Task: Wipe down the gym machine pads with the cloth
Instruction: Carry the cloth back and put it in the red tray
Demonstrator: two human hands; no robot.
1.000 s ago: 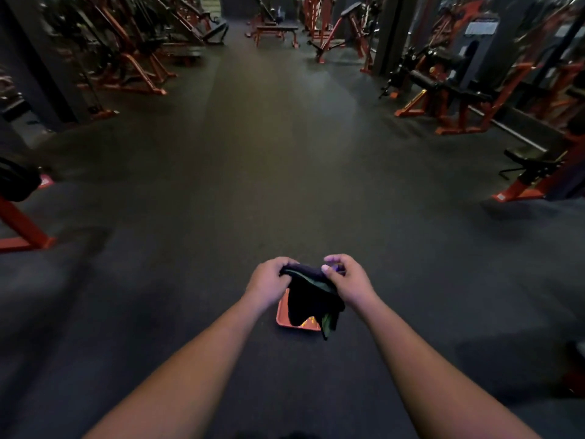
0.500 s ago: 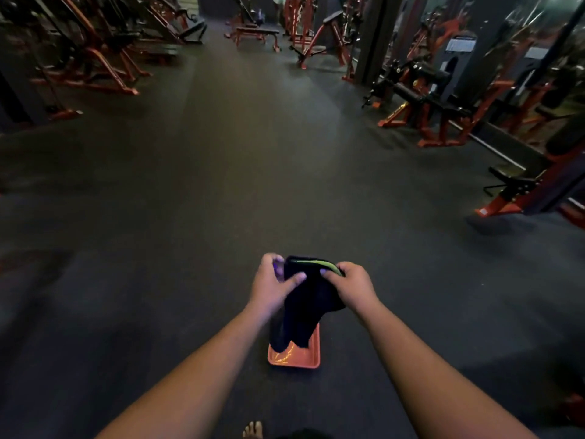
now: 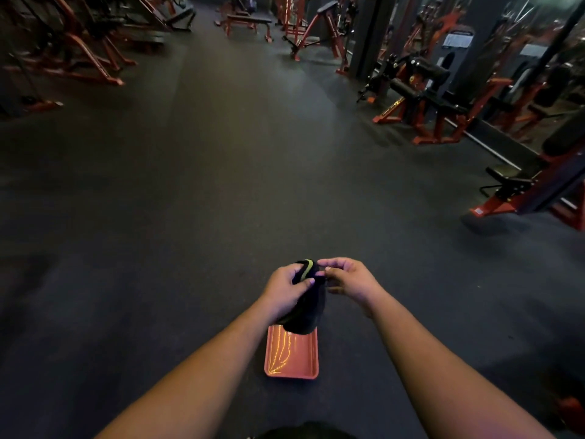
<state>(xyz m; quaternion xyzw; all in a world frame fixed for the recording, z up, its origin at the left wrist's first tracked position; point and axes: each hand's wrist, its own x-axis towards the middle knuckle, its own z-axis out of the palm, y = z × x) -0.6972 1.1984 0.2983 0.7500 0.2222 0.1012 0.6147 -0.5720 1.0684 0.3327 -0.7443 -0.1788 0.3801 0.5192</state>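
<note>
A dark cloth (image 3: 308,307) with a yellow-green edge hangs between both hands, low in the middle of the view. My left hand (image 3: 285,288) grips its upper part, thumb across the front. My right hand (image 3: 346,277) pinches the top corner with its fingertips. An orange tray (image 3: 292,356) lies on the floor right under the cloth. Black padded machines on red frames (image 3: 424,90) stand to the right, well out of reach. A dark seat pad (image 3: 506,177) sits at the right edge.
A wide dark rubber floor (image 3: 221,172) runs ahead down the aisle. Red-framed machines (image 3: 85,55) line the left side, and benches (image 3: 250,22) stand at the far end. A dark pillar (image 3: 367,33) rises right of centre.
The view has shifted left and down, so the tray shows more fully. The cloth is bunched tighter, my left hand wraps more of it, and my right hand has moved to its top corner.
</note>
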